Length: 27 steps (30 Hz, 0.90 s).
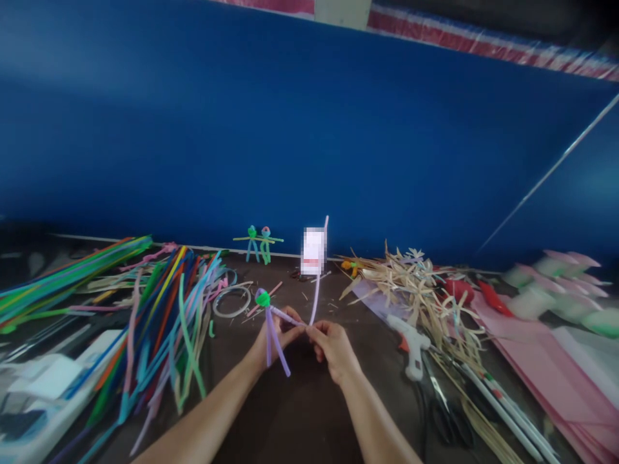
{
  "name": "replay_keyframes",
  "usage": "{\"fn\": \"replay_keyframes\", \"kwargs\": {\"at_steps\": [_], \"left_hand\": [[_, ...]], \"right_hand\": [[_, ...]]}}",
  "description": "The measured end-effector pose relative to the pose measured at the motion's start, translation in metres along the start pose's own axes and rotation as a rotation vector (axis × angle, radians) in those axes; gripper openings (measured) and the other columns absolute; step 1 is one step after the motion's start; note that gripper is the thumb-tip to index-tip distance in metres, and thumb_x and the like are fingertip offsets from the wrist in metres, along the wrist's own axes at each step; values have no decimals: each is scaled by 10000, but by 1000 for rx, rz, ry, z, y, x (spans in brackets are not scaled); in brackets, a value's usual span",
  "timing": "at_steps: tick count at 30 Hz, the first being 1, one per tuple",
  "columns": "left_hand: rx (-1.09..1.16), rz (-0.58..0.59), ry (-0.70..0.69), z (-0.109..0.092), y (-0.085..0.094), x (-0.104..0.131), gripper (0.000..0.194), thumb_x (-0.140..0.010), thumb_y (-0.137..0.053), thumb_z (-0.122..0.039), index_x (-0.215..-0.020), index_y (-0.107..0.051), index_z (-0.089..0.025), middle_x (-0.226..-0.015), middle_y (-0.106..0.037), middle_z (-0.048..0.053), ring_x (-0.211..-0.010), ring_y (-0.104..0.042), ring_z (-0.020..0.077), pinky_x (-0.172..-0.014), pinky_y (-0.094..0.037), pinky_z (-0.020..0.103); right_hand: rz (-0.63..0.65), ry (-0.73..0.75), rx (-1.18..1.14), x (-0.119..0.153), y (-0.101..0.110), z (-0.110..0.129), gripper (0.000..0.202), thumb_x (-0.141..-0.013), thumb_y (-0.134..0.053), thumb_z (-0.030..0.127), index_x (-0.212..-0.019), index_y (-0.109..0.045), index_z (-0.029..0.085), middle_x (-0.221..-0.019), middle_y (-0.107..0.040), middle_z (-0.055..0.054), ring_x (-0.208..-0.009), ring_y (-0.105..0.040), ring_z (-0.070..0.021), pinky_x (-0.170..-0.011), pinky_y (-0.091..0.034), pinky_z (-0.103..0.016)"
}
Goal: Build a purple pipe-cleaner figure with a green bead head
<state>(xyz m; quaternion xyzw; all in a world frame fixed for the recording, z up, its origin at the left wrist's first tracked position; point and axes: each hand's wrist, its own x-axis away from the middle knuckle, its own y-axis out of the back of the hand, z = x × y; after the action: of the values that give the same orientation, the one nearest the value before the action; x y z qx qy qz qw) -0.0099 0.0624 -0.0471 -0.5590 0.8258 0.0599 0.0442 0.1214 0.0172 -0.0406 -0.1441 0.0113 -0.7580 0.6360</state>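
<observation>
Fingers are close together over the brown table, and both hands are almost touching at the tips. The left hand is mostly closed, with its thumb and fingers pinching the thin arm of a little fuzzy doll. The doll has a bright green head and purple legs, and it sits on the far left side of that hand, with its legs hanging down over the fingers. Its arm slants down from the body to the right, into the small gap between the hands. The right hand is pinched nearly shut too, right by the low end of a tall light purple stick. That stick points up and away from the person, leaning a tiny bit right, so it goes across the way the doll's arm goes. Its low end is nearer to the right hand, and the doll is nearer to the left. I can't tell if the stick and the arm are joined, because the fingertips hide that bit. Past the hands is a white card, and two small dolls are standing by the blue wall. A glue gun lies off to the right, near black scissors
</observation>
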Motion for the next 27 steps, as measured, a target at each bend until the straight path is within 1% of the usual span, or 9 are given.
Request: {"fn": "replay_keyframes", "kwargs": {"at_steps": [4, 7, 10, 14, 20, 23, 27], "left_hand": [[71, 14, 20, 1, 1, -1, 231, -639, -663, -315, -688, -515, -144, -638, -553, -6, -619, -525, 126, -587, -414, 242], [88, 37, 39, 3, 1, -1, 233, -625, -679, -308, -684, -529, -139, -622, -545, -13, -606, -518, 118, -572, -405, 231], [101, 76, 55, 5, 2, -1, 233, -620, -685, -301, -693, -536, -138, -610, -538, -17, -589, -510, 113, -557, -400, 226], [82, 106, 46, 5, 3, -1, 223, -630, -676, -304, -704, -547, -138, -644, -557, -1, -628, -522, 124, -596, -410, 240], [56, 96, 44, -4, 2, 1, 219, -635, -670, -309, -679, -542, -137, -630, -552, -1, -622, -515, 122, -595, -400, 237], [76, 78, 32, -8, 1, 2, 225, -622, -680, -305, -655, -536, -135, -626, -549, -1, -610, -508, 118, -583, -394, 232], [167, 68, 17, -10, 0, 3, 238, -605, -691, -294, -634, -515, -137, -629, -547, 2, -587, -507, 113, -551, -386, 221]], "right_hand": [[61, -36, -42, 0, 4, 0, 286, -576, -670, 381, -576, -522, 136, -463, -503, 56, -286, -320, -17, -267, -244, -151], [87, -58, -69, 0, 7, 1, 300, -603, -643, 402, -559, -521, 131, -453, -503, 48, -279, -321, -19, -260, -249, -154], [89, -71, -89, 0, 8, 1, 307, -616, -630, 408, -550, -517, 130, -448, -504, 43, -278, -322, -18, -257, -243, -152], [90, -91, -107, -1, 8, 2, 285, -594, -651, 378, -558, -508, 134, -453, -510, 46, -282, -321, -15, -256, -233, -145], [89, -96, -118, 1, 5, 3, 285, -566, -672, 357, -547, -485, 143, -435, -497, 57, -285, -315, -14, -262, -229, -141], [91, -70, -114, 3, 3, 3, 292, -568, -675, 362, -544, -480, 145, -434, -487, 63, -286, -302, -11, -267, -226, -142], [69, 57, -51, 6, -3, 3, 306, -608, -656, 394, -559, -491, 141, -448, -473, 63, -292, -291, -8, -280, -208, -145]]}}
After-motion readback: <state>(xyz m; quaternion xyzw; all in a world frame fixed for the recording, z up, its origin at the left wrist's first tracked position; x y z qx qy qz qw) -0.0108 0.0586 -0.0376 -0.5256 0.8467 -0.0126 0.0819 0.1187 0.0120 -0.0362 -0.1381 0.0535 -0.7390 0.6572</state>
